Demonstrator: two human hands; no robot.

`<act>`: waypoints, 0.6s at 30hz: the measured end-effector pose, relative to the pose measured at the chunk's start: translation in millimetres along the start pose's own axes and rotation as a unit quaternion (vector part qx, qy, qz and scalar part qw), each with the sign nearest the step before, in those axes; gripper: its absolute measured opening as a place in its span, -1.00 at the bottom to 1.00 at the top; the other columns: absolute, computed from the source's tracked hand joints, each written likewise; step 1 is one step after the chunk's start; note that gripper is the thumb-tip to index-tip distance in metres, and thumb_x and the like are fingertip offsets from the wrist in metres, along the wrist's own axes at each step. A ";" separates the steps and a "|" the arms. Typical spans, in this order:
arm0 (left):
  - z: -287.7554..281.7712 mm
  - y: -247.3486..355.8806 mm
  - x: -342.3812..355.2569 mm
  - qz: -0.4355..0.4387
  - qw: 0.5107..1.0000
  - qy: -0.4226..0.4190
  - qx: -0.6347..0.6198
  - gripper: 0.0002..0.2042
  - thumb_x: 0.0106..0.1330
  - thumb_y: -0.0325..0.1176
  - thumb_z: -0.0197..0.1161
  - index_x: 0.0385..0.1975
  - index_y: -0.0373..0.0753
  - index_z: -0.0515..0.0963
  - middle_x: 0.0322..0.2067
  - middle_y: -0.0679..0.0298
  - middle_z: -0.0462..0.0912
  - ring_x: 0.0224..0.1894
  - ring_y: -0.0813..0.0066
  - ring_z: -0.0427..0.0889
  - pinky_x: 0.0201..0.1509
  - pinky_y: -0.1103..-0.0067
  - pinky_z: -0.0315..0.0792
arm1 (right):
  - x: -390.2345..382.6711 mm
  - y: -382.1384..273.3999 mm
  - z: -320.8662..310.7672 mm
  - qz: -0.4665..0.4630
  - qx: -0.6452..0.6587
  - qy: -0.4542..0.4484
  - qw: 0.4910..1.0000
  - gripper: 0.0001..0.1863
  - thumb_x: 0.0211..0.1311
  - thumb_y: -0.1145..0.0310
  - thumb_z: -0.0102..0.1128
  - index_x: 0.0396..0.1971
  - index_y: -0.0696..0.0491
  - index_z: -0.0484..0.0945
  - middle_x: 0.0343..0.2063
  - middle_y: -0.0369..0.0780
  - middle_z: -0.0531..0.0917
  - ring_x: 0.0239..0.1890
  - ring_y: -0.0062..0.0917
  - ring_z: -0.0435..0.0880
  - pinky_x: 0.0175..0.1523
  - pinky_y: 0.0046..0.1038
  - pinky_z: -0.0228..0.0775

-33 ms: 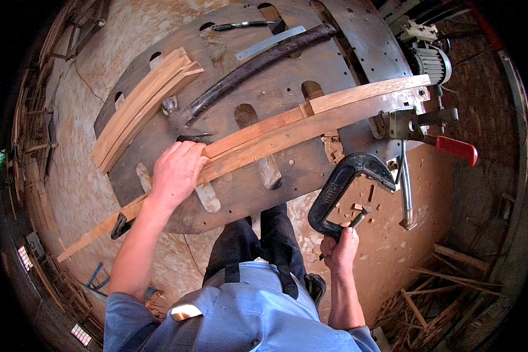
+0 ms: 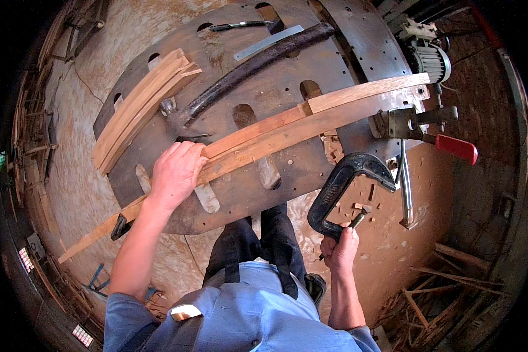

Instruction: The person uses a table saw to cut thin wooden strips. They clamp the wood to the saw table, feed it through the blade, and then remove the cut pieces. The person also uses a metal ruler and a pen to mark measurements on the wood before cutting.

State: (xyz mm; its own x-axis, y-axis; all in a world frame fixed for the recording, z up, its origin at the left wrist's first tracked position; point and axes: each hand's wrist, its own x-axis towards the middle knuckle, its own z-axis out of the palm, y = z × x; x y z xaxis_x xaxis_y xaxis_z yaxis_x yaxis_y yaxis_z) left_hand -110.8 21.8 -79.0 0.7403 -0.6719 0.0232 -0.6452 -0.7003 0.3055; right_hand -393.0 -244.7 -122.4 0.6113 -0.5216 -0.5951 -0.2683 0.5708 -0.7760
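Observation:
My left hand point(image 2: 178, 171) is closed over the left part of long, slightly curved wooden strips point(image 2: 264, 146) lying across a slotted metal table point(image 2: 217, 208). My right hand point(image 2: 340, 249) grips the screw end of a black C-clamp point(image 2: 324, 205). The clamp's frame slants up to the table's near edge, its upper end by the strips' right part. Under that hand the screw's handle is mostly hidden. Just beyond my left hand lies a claw hammer point(image 2: 240, 76), its handle pointing to the far right. A lever clamp point(image 2: 408, 124) with a red handle point(image 2: 456, 149) sits by the strips' right end.
A stack of curved wooden pieces point(image 2: 138, 114) rests on the table's left side. Beyond the hammer are a flat metal strip point(image 2: 268, 43) and a slim black tool point(image 2: 240, 26). An electric motor point(image 2: 431, 61) stands at the far right. Scrap wood point(image 2: 416, 308) lies at lower right.

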 end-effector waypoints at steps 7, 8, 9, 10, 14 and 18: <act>-0.3 1.7 4.7 -0.004 1.000 -0.013 -0.011 -0.79 0.21 -0.35 0.24 -0.21 -0.29 0.55 -0.29 0.17 0.58 -0.23 0.20 0.57 -0.15 0.39 0.47 | -3.3 2.7 -5.5 -0.005 0.003 -0.015 1.000 -0.61 0.33 0.01 0.11 -0.41 0.04 0.30 -0.82 -0.34 0.29 -0.87 -0.65 0.21 -0.80 -0.57 0.01; -0.7 2.5 5.1 -0.005 1.000 -0.013 -0.010 -0.79 0.21 -0.35 0.23 -0.21 -0.29 0.55 -0.29 0.17 0.59 -0.23 0.20 0.57 -0.15 0.39 0.47 | -3.3 3.5 -5.5 -0.006 0.003 -0.024 1.000 -0.62 0.33 0.03 0.12 -0.41 0.05 0.32 -0.81 -0.33 0.30 -0.87 -0.65 0.22 -0.80 -0.57 0.01; -1.0 3.1 5.3 -0.006 1.000 -0.013 -0.010 -0.79 0.21 -0.35 0.23 -0.21 -0.29 0.55 -0.29 0.17 0.59 -0.23 0.19 0.57 -0.15 0.39 0.47 | -3.4 3.7 -4.7 -0.007 0.003 -0.032 0.999 -0.64 0.34 0.06 0.12 -0.41 0.05 0.33 -0.81 -0.32 0.31 -0.87 -0.65 0.22 -0.80 -0.57 0.01; -0.8 3.2 5.1 -0.006 1.000 -0.014 -0.013 -0.79 0.21 -0.35 0.23 -0.21 -0.29 0.55 -0.28 0.17 0.59 -0.23 0.19 0.57 -0.15 0.39 0.47 | -5.1 -0.2 -2.1 0.027 0.037 -0.015 0.999 -0.84 0.32 0.37 0.06 -0.43 0.09 0.37 -0.78 -0.33 0.37 -0.83 -0.68 0.26 -0.75 -0.59 0.08; -1.3 5.5 7.2 -0.005 1.000 -0.018 -0.015 -0.79 0.22 -0.35 0.23 -0.20 -0.29 0.55 -0.27 0.17 0.59 -0.22 0.18 0.58 -0.15 0.38 0.48 | -9.7 -2.0 6.2 0.084 -0.026 0.005 0.996 -0.91 0.20 0.48 0.02 -0.50 0.08 0.40 -0.72 -0.36 0.43 -0.75 -0.73 0.33 -0.67 -0.62 0.17; 3.2 2.2 4.6 0.005 1.000 -0.004 -0.014 -0.78 0.21 -0.35 0.24 -0.21 -0.30 0.56 -0.27 0.16 0.59 -0.21 0.17 0.58 -0.14 0.38 0.48 | -15.0 2.3 14.4 0.068 -0.121 -0.041 0.989 -0.90 0.16 0.46 0.12 -0.52 0.07 0.43 -0.69 -0.41 0.42 -0.67 -0.76 0.33 -0.58 -0.64 0.19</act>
State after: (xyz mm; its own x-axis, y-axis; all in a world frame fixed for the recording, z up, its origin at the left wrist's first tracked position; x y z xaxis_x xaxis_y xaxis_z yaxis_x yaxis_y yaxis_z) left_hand -109.5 16.4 -81.2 0.7325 -0.6805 0.0194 -0.6467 -0.6868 0.3318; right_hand -392.0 -226.4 -112.3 0.6125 -0.3918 -0.6865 -0.5166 0.4588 -0.7229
